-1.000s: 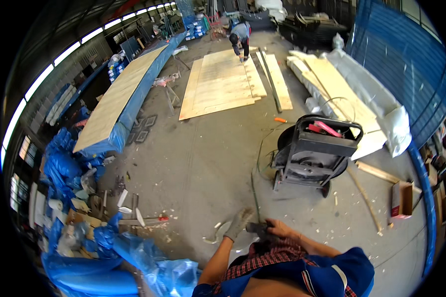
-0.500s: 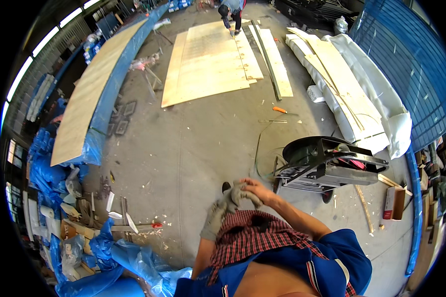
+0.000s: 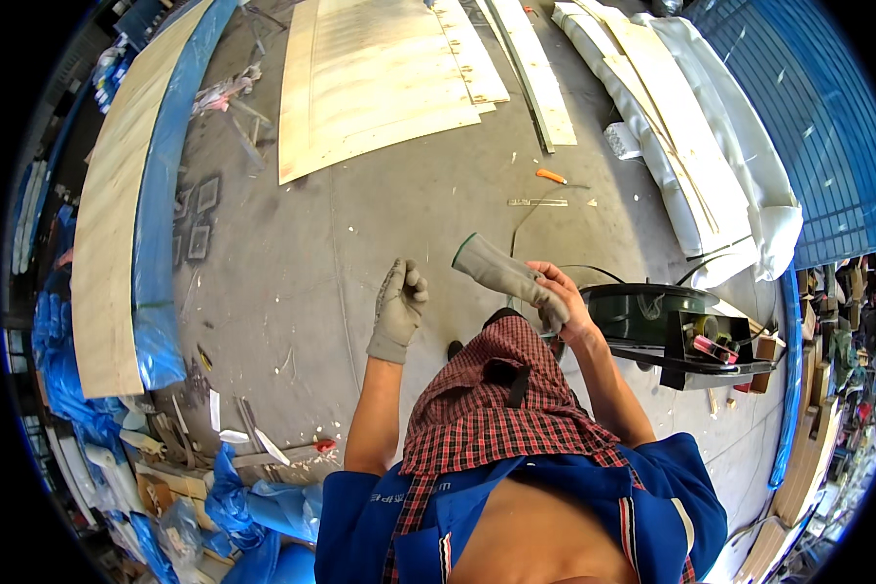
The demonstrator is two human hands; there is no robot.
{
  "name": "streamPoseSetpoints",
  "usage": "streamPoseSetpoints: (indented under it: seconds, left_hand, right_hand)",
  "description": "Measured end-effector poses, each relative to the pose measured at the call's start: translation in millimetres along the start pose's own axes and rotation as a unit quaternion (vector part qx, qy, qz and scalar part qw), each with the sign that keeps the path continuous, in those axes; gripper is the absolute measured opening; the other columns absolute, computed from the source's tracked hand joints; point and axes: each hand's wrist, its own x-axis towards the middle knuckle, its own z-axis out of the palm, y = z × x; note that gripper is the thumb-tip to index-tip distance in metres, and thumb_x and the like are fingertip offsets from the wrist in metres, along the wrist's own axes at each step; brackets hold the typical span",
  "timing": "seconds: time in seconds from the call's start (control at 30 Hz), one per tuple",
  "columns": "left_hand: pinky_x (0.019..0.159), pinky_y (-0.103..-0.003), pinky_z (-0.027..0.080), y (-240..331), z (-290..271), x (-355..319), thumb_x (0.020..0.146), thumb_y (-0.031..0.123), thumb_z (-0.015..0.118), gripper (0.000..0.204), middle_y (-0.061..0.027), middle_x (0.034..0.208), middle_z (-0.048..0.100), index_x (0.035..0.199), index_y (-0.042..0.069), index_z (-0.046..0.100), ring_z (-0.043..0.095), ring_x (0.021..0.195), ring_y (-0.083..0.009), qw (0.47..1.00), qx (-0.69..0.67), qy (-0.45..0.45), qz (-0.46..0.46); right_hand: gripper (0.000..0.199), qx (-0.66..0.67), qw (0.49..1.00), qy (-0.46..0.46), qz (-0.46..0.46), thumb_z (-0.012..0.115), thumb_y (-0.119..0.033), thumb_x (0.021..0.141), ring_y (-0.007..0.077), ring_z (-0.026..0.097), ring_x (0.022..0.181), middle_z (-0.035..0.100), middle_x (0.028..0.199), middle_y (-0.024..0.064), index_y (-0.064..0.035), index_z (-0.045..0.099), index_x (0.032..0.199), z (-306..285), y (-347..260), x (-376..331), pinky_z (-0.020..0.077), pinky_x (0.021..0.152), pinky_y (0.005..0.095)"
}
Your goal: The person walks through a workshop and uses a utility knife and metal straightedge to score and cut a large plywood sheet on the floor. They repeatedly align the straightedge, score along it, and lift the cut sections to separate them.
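Two gloves [image 3: 504, 274] — only one on

around its open neck, the blue short-sleeved shirt [image 3: 574, 477] shows striped trim [image 3: 630, 538] near nine and three o'clock, a cream band [image 3: 685, 525] beyond at three and small pale lettering [image 3: 409, 491] at ten. a red-and-black checked apron [image 3: 496, 425] with matching straps [image 3: 411, 506] lies at twelve; a grey glove [image 3: 393, 333] covers the left hand [image 3: 401, 304].

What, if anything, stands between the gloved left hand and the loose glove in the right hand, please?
Nothing visible: only a gap over the floor separates the left hand from the grey glove in the right hand.
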Motion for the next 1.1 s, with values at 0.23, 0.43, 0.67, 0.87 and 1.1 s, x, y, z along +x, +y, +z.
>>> streamPoseSetpoints:
  seconds: [0.23, 0.43, 0.67, 0.87, 1.1]
  left_hand:
    - [0.055, -0.023, 0.042, 11.3, 10.1, 104.9, 0.090, 0.050, 0.051, 0.041, 0.0002, 0.092, 0.060, 0.101, 0.011, 0.058, 0.056, 0.076, -0.0114, 0.989, -0.028, 0.049, -0.140]
    - [0.052, -0.019, 0.036, 99.7, 64.8, 198.2, 0.091, 0.047, 0.051, 0.036, 0.0000, 0.080, 0.057, 0.093, 0.011, 0.056, 0.049, 0.066, -0.0103, 0.990, 0.045, 0.125, -0.047]
    - [0.047, -0.018, 0.033, 184.1, 119.9, 305.6, 0.094, 0.040, 0.050, 0.028, 0.0014, 0.075, 0.053, 0.099, 0.013, 0.058, 0.044, 0.058, -0.0069, 0.982, 0.141, 0.125, 0.014]
    - [0.051, -0.018, 0.045, 189.1, 86.9, 386.0, 0.090, 0.018, 0.057, 0.016, -0.0002, 0.080, 0.062, 0.102, 0.009, 0.061, 0.057, 0.062, -0.0061, 0.978, 0.187, 0.074, -0.044]
    - [0.050, -0.016, 0.043, 237.5, 92.9, 513.2, 0.087, 0.006, 0.059, 0.012, 0.0015, 0.078, 0.060, 0.099, 0.007, 0.060, 0.054, 0.060, -0.0034, 0.953, 0.298, -0.035, -0.030]
  right_hand:
    - [0.027, 0.028, 0.998, -0.054, 0.033, 0.050, -0.009, 0.089, 0.0080, 0.055, 0.072, 0.059, 0.089, 0.0010, -0.0053, 0.053, 0.116, 23.7, -48.7, 136.6, 0.0460, 0.063, 0.0210]
    - [0.021, -0.242, 0.954, -0.175, -0.040, 0.055, -0.004, 0.082, 0.0086, 0.049, 0.087, 0.056, 0.093, 0.0012, -0.0052, 0.057, 0.103, 49.2, -91.0, 262.1, 0.0404, 0.074, 0.0226]
    - [0.018, -0.350, 0.888, -0.252, -0.160, 0.052, 0.000, 0.075, 0.0128, 0.050, 0.075, 0.055, 0.081, 0.0028, -0.0042, 0.057, 0.091, 61.1, -168.1, 369.3, 0.0405, 0.068, 0.0264]
    - [0.020, -0.378, 0.877, -0.232, -0.184, 0.049, 0.002, 0.071, 0.0155, 0.051, 0.074, 0.055, 0.079, 0.0059, -0.0033, 0.056, 0.090, 66.9, -208.8, 441.1, 0.0410, 0.068, 0.0272]
    - [0.026, -0.579, 0.741, -0.042, -0.338, 0.057, 0.003, 0.070, 0.0286, 0.056, 0.090, 0.055, 0.102, 0.0105, -0.0058, 0.059, 0.094, 78.7, -253.9, 532.1, 0.0476, 0.076, 0.0364]
